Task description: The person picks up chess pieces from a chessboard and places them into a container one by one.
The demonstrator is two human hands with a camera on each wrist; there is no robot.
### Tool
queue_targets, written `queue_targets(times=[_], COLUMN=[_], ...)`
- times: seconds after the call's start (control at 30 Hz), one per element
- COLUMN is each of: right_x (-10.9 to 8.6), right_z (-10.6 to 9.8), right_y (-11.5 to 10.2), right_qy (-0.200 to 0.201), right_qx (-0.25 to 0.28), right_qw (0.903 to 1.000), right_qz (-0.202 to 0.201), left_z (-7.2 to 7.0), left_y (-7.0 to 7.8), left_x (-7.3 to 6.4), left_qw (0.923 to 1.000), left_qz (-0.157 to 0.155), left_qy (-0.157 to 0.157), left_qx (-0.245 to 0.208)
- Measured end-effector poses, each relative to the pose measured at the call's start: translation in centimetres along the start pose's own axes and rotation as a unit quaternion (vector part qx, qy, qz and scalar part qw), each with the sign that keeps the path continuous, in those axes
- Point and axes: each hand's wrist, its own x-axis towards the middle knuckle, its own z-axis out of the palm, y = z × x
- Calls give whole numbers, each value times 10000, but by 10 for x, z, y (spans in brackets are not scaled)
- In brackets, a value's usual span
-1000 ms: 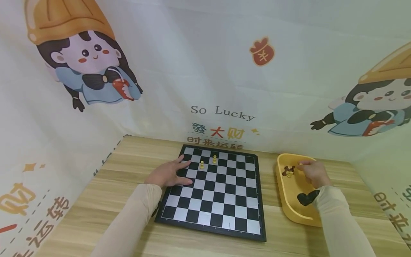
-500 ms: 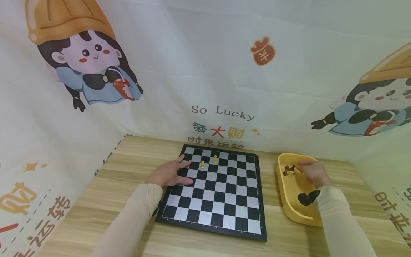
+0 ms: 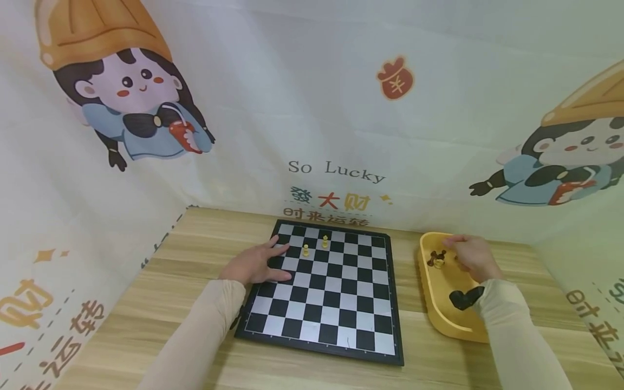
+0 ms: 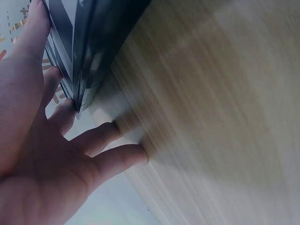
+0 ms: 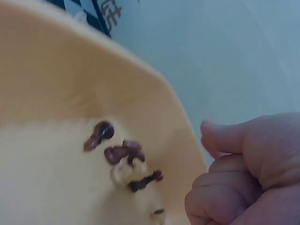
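My left hand [image 3: 251, 264] lies spread at the left edge of a black-and-white chessboard [image 3: 332, 298], thumb and fingertips over its border squares. In the left wrist view two fingers [image 4: 124, 157] reach past the board onto the wooden table. On the board two pale yellow chess pieces stand upright, a nearer one [image 3: 305, 250] and a farther one [image 3: 325, 241]. My right hand [image 3: 470, 257] is over the far end of a yellow tray [image 3: 426, 292]. Its fingers are curled with the thumb against them; no piece shows between them [image 5: 243, 173].
Several small brown and cream chess pieces [image 5: 124, 152] lie loose at the far end of the tray. A black device [image 3: 465, 298] sits at the right wrist, over the tray. A printed cloth [image 3: 336, 108] hangs right behind the wooden table [image 3: 219, 227].
My right hand has shifted slightly up and left, toward the tray's far rim, its fingertips farther from the loose pieces. The left hand and the two pieces on the board stay put.
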Motion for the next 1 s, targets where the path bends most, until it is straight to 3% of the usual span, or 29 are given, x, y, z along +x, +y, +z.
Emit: queue_targets(times=[0.37, 0.5, 0.8, 1.0], right_x=[-6, -6, -2, 1], right_z=[17, 27, 56, 78], right_y=[-27, -37, -58, -70], right_qy=[147, 76, -165, -308], right_qx=[533, 434, 78, 54], right_qw=[9979, 9979, 9995, 9988], right_qz=[-350, -483, -267, -380], left_z=[2, 2, 2, 1], left_y=[-2, -2, -3, -3], left_x=[-1, 0, 0, 0], left_qw=[10000, 10000, 9999, 9999], left_qz=[6, 46, 106, 105], left_qy=[35, 60, 54, 67], left_qx=[8, 16, 73, 97])
